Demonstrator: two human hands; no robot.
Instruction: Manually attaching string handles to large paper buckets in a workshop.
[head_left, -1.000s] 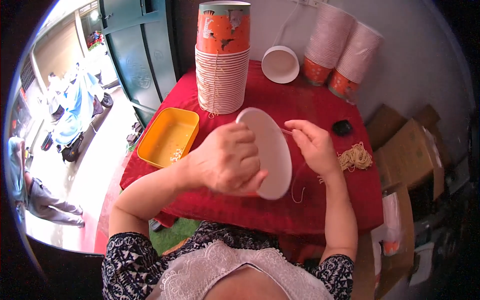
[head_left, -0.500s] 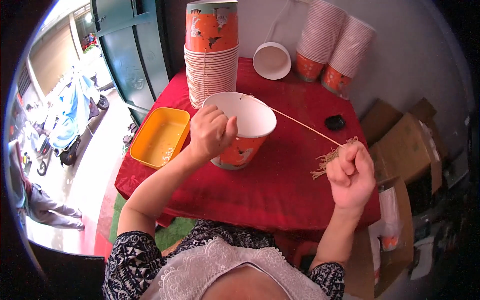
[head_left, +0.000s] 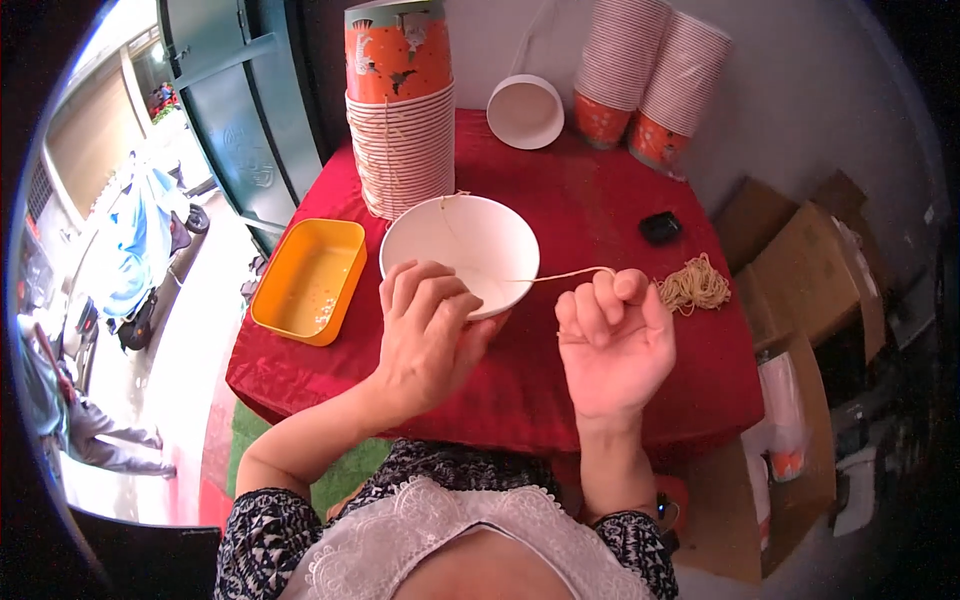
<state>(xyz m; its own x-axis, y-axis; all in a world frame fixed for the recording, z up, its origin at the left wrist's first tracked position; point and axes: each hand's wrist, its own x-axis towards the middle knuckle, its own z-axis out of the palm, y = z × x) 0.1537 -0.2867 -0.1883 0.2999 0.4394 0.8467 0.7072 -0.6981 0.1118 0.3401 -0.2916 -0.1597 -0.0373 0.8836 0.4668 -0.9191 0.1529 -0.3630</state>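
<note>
A white-lined orange paper bucket (head_left: 500,235) stands tilted toward me on the red-covered table. My left hand (head_left: 425,330) grips its near rim, fingertips over the inside and thumb against the outer wall. A thin beige string (head_left: 575,273) passes through the bucket's far rim, crosses its mouth and runs out over the right rim. Its end is pinched in the curled fingers of my right hand (head_left: 615,345), raised to the right of the bucket. Past that hand lies a bundle of cut strings (head_left: 697,287).
Behind the bucket rises a tall stack of orange buckets (head_left: 400,150), with strings hanging on it. A yellow tray (head_left: 310,280) sits at left, a small black object (head_left: 660,228) at right. Farther back are a bucket on its side (head_left: 527,112) and two wrapped stacks (head_left: 650,90). Cardboard boxes (head_left: 800,280) flank the table.
My right hand has come left toward the bucket, and the string has gone from taut to slack. My left hand has opened from a fist and taken the near rim; the bucket tips toward me.
</note>
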